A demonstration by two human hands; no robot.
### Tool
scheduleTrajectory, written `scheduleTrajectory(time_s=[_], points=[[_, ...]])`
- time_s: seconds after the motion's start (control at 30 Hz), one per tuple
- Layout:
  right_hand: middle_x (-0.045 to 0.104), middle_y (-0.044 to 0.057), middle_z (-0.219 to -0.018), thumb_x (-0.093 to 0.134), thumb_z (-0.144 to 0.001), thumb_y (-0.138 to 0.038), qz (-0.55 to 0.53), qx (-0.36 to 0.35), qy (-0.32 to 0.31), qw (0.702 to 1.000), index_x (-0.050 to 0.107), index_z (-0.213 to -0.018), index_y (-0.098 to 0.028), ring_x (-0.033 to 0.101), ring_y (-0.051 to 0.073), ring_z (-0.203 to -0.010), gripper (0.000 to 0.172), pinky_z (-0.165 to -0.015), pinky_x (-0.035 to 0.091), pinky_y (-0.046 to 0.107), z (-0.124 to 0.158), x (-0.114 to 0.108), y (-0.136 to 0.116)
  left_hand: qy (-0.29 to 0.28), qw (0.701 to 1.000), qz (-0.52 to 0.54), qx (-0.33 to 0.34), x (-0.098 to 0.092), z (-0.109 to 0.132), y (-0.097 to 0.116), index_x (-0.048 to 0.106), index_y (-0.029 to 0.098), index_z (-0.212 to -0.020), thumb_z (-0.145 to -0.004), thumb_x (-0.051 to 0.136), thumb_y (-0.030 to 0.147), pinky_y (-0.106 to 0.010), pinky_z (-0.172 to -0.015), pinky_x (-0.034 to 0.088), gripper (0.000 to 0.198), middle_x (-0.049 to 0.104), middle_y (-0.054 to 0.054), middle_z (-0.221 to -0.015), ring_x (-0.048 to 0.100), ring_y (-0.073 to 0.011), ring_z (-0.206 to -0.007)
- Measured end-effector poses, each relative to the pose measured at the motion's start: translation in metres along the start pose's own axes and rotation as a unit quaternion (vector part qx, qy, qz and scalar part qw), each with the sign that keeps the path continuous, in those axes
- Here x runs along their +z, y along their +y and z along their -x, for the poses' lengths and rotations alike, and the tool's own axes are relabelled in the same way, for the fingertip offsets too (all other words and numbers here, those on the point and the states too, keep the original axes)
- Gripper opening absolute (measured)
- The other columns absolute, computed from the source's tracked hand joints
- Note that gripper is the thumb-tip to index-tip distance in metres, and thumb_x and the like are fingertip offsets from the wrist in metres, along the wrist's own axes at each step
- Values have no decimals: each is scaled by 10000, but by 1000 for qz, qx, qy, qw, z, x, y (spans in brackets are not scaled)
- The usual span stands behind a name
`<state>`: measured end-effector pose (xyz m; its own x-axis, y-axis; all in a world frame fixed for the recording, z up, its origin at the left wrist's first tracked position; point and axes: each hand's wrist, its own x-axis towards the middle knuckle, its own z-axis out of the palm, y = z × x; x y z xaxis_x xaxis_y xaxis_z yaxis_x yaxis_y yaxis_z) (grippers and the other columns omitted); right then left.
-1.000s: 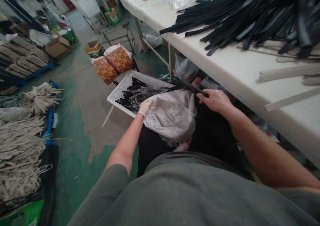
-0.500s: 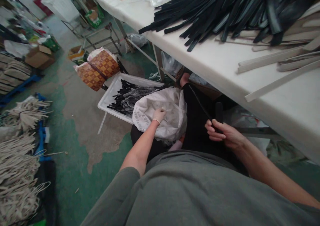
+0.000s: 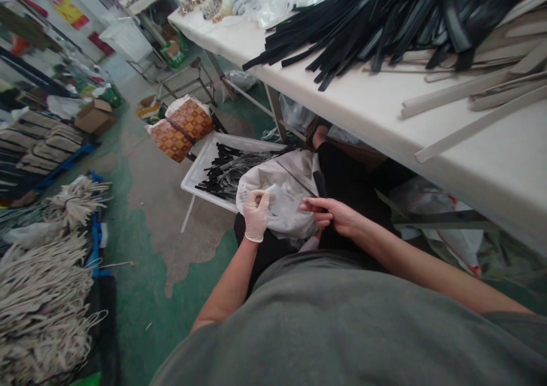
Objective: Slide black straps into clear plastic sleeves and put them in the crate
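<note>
My left hand (image 3: 256,210), in a pale thin glove, is closed in a pinch over the near left side of a white sack (image 3: 256,180) between my legs. A whitish, see-through bit shows by its fingertips, too faint to name. My bare right hand (image 3: 331,212) is closed on a narrow black strap (image 3: 294,176), which slants up and left across the sack's mouth. Behind the sack, a white plastic tray (image 3: 190,175) holds many similar black straps (image 3: 228,169), some with a greyish film. Inside the sack lies pale, clear-looking material.
On the right, a white-topped table (image 3: 482,141) bears a pile of black straps (image 3: 342,30) and beige strips (image 3: 461,93). A stool with a checked cushion (image 3: 182,130) stands beyond the tray. Bundles of beige cord (image 3: 43,283) lie on the left, by a blue pallet (image 3: 97,232).
My left hand has come up out of the sack and back toward me. The right hand has moved left with the black strap, over the sack's right side. The view has shifted slightly.
</note>
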<state>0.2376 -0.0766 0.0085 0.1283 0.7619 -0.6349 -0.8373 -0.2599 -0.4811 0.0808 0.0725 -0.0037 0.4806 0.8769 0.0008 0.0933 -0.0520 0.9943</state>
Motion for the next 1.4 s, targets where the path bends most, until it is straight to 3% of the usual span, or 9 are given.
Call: scheduleTrajectory(time_s=[0.13, 0.23, 0.3, 0.47, 0.6, 0.77, 0.93, 1.17, 1.4], points=[[701, 38, -722, 764, -729, -349, 98, -78, -5, 992, 677, -887, -148, 237, 20, -386, 270, -337, 174, 190, 2, 29, 9, -27, 999, 32, 11, 4, 8, 13, 573, 193, -844, -819, 655, 464, -237, -617, 487, 284, 659, 3, -737, 614, -117, -615], [489, -76, -456, 817, -647, -389, 175, -137, 12, 975, 660, -873, -154, 280, 37, -369, 362, -341, 208, 185, 2, 44, 12, -33, 998, 19, 40, 9, 8, 20, 605, 188, -801, -790, 700, 416, -216, -599, 467, 247, 631, 18, -693, 591, -105, -603], [389, -115, -406, 840, -595, -379, 213, -154, 27, 965, 626, -817, -168, 296, 43, -351, 374, -332, 231, 183, -1, 51, 15, -24, 998, 9, 64, 12, 7, 25, 628, 186, -787, -788, 707, 371, -211, -639, 462, 200, 627, 17, -709, 590, -103, -651], [551, -70, -514, 808, -595, -303, 222, -179, 36, 958, 584, -737, -167, 319, 29, -348, 298, -315, 259, 191, -10, 61, 15, 10, 997, 32, 66, 22, 1, 34, 637, 192, -785, -780, 716, 336, -200, -666, 441, 164, 613, 27, -715, 566, -92, -672], [530, -78, -489, 767, -639, -250, 236, -217, 52, 946, 601, -762, -161, 326, 35, -335, 225, -313, 255, 194, -14, 65, 1, 24, 989, 148, -3, 21, 1, 29, 606, 194, -819, -772, 712, 449, -199, -638, 442, 280, 599, 34, -699, 556, -82, -626], [537, -74, -508, 736, -670, -186, 288, -263, 63, 919, 605, -738, -156, 351, 34, -340, 151, -309, 259, 188, -21, 74, -17, -103, 967, 188, -135, 17, 22, 12, 645, 167, -817, -683, 779, 476, -218, -613, 452, 362, 642, 10, -675, 585, -102, -600], [554, -69, -514, 726, -668, -132, 318, -281, 67, 903, 602, -734, -152, 336, 30, -340, 142, -306, 252, 182, -32, 81, -27, -102, 966, 178, -156, 10, 44, 2, 697, 147, -835, -703, 764, 430, -219, -598, 440, 319, 652, 7, -625, 575, -90, -553], [604, -47, -553, 729, -661, -134, 333, -294, 74, 893, 619, -747, -141, 345, 31, -339, 139, -307, 246, 183, -40, 86, -39, -123, 957, 158, -208, -8, 57, 5, 711, 142, -944, -692, 762, 433, -257, -628, 475, 388, 702, -26, -686, 625, -123, -585], [623, -29, -582, 728, -665, -131, 364, -314, 73, 874, 616, -726, -139, 345, 31, -361, 127, -331, 260, 183, -47, 94, -50, -188, 945, 119, -239, -20, 64, -1, 716, 142, -815, -598, 839, 345, -248, -688, 471, 322, 710, -13, -732, 630, -122, -670]])
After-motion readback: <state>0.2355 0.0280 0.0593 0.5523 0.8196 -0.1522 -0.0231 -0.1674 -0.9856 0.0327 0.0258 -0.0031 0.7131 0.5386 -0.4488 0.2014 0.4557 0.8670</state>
